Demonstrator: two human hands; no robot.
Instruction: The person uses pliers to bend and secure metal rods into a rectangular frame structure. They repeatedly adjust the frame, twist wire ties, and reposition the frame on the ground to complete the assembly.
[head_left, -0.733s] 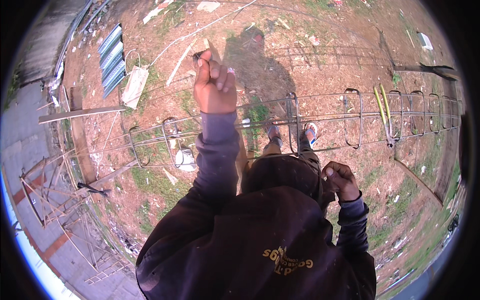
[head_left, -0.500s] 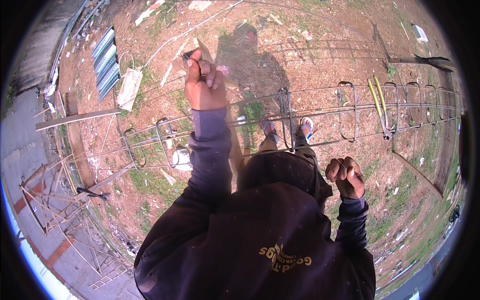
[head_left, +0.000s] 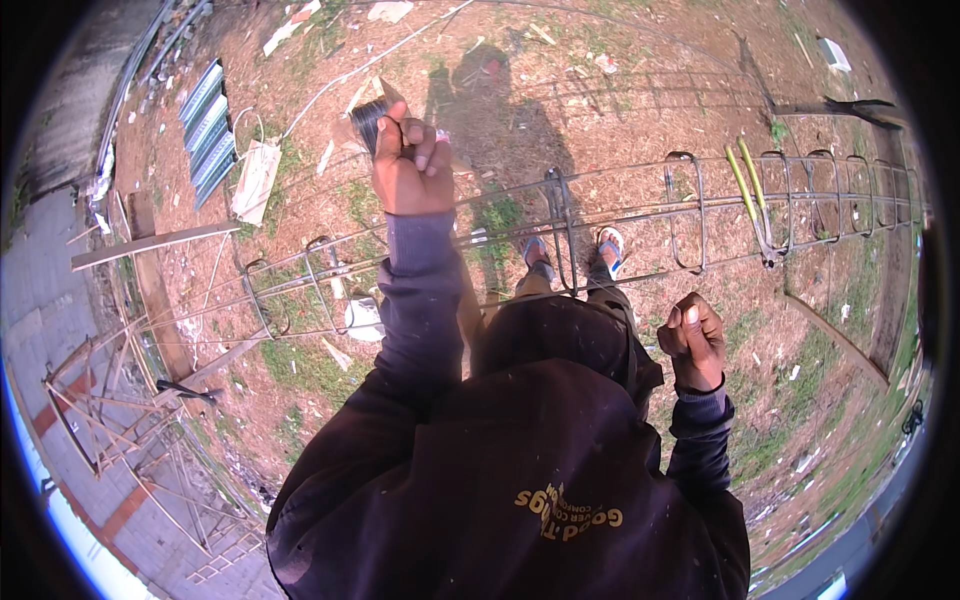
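My left hand (head_left: 408, 168), raised beyond the rebar cage, is closed around a bundle of thin dark wire (head_left: 368, 122). The wire fans out past the fingers on the hand's left. Close to my body on the right, my right hand (head_left: 694, 338) is curled with fingertips and thumb together. Whatever it pinches, if anything, does not show. A long rebar cage (head_left: 620, 214) with square stirrups crosses in front of me at about leg height. Yellow-handled pincers (head_left: 745, 185) rest on its right part, jaws toward me.
Below the cage are my sandaled feet (head_left: 610, 250) on dry, littered ground. A wooden plank (head_left: 155, 246) and a corrugated sheet (head_left: 208, 135) lie at left. A white container (head_left: 364, 319) sits beneath the cage. Wooden supports (head_left: 838, 342) stand at right.
My right hand has turned and shifted slightly to the right, still closed. The wire bundle in my left hand has tilted, so more of it shows. The pincers stay on the cage.
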